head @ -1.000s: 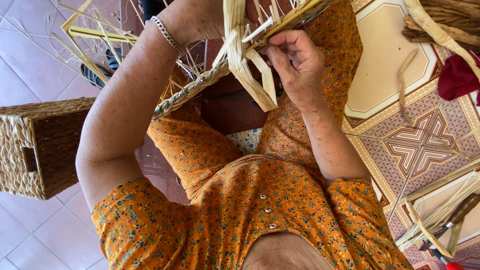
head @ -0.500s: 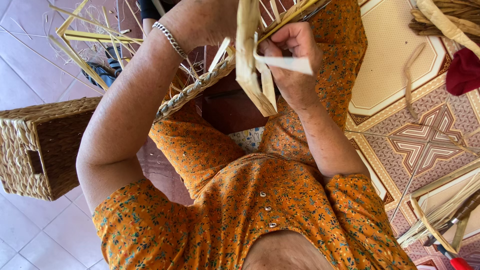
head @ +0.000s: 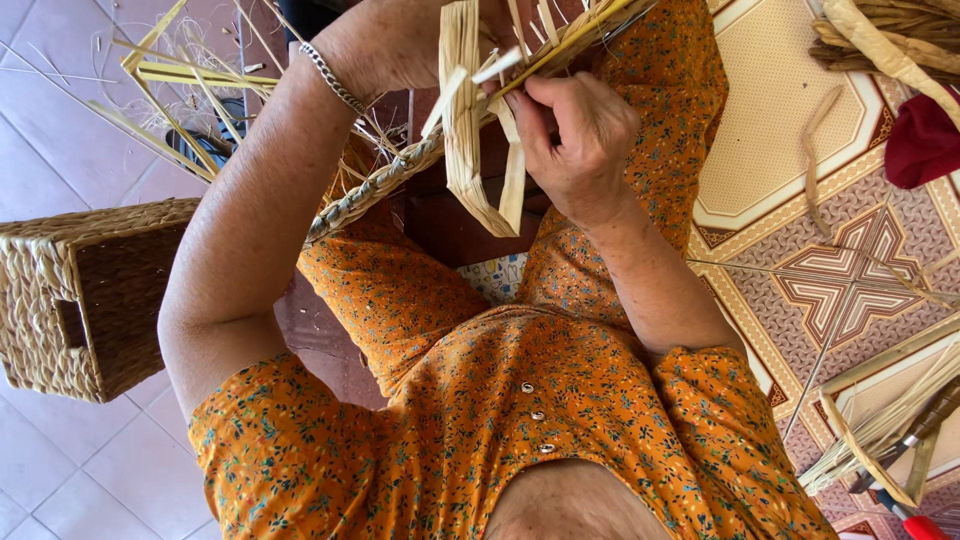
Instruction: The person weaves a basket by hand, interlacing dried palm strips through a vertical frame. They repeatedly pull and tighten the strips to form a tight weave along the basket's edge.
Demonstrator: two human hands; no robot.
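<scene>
Head view, upside-down framing, looking down over orange floral dress (head: 470, 430); right hand (head: 580, 135) in narrow pinch grip on pale flat straw strip (head: 475, 130), fingers (head: 540, 95) closed at strip's upper end; strip folded into loop, long axis running toward the body, loop end hanging free just beside right hand; left hand (head: 400, 40) with bracelet (head: 333, 78) at wrist, closed around woven edge (head: 400, 170) near top of frame, fingertips partly cut off, exact hold hard to tell; woven edge slanting from upper right to lower left, passing between both hands, strip crossing it; right hand nearer to strip, left hand just beside on other side of edge; loose straw stalks (head: 170, 90) spread on tiled floor (head: 60, 470) beyond left arm; woven basket (head: 80, 300) on floor beside left elbow, well apart from the work; patterned mat (head: 850, 270) on right side; bundle of straw (head: 890, 420), red cloth (head: 925, 140) near frame edge; nothing blocking between hands and strip.
</scene>
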